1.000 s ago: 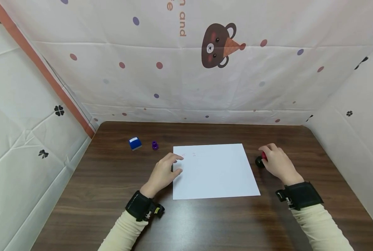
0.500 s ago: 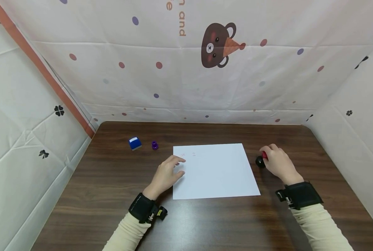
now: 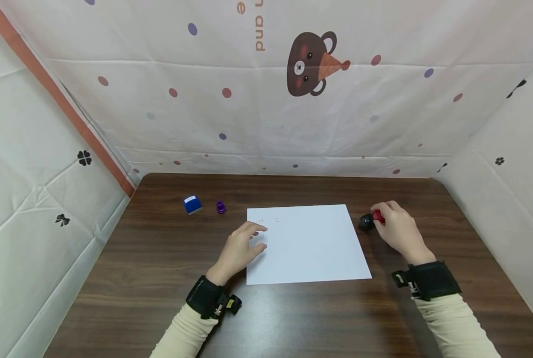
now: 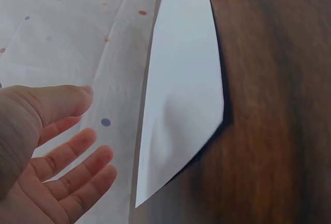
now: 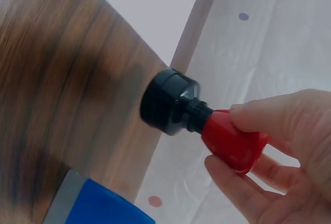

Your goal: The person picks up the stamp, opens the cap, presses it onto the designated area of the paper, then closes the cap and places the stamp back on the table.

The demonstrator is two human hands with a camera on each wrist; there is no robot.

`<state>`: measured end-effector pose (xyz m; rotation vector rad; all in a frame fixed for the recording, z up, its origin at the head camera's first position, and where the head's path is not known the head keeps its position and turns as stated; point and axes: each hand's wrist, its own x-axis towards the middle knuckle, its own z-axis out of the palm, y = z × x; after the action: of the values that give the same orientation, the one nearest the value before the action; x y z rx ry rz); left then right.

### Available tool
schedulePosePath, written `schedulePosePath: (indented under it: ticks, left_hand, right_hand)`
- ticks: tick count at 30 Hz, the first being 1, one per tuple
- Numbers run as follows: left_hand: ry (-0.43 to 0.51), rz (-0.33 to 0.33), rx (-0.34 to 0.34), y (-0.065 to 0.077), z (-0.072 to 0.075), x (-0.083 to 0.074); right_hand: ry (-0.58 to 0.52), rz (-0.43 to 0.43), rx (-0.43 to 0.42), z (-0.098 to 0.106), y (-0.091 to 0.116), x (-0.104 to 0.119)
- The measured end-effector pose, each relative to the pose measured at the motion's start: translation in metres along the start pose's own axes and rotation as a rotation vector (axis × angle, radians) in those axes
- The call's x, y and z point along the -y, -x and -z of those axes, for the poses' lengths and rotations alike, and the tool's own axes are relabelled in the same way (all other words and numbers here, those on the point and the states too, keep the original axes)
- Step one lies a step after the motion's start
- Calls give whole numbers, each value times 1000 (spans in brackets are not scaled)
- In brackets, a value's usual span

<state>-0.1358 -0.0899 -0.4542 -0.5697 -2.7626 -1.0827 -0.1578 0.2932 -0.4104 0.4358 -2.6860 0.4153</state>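
Note:
My right hand (image 3: 398, 228) holds a stamp by its red handle (image 5: 232, 141), with thumb and fingers around it. The stamp's round black head (image 5: 168, 100) points left, tilted on its side, just right of the white paper (image 3: 311, 248). Faint reddish marks show near the paper's upper left corner. My left hand (image 3: 237, 248) hovers at the paper's left edge with relaxed, spread fingers (image 4: 83, 177) and holds nothing.
A small blue and white block (image 3: 192, 204) and a small purple piece (image 3: 221, 207) stand on the brown table (image 3: 167, 278) at the back left. A blue object with a grey edge (image 5: 103, 203) shows low in the right wrist view. A printed white cloth (image 3: 257, 114) hangs behind.
My right hand has tilted the stamp, so its black head has swung up and left toward the paper. My left hand has drifted slightly right over the paper's edge.

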Motion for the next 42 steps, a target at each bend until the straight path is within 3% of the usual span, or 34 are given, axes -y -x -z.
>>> schedulePosePath:
  ticks: [13,21,26,37,42]
  left_hand:
    - [56,-101,-80,-6,-5,-8]
    - [81,-125,-145,-9,-9,-14]
    - [122,-150,-191,-12,-11,-18]
    - [259,-205,-273,-18,-19,-28]
    - [321,-177,-265,-20,-24,-31]
  right_hand:
    - [-163,-54,-133,-13,-4,20]
    - [-287,-97,-177,-20,-7,42]
    - [-389,-168,-137,-23,-7,56]
    - [-683,-349,51,-34,-8,81]
    - [-813,-377,111,-39,-8,93]
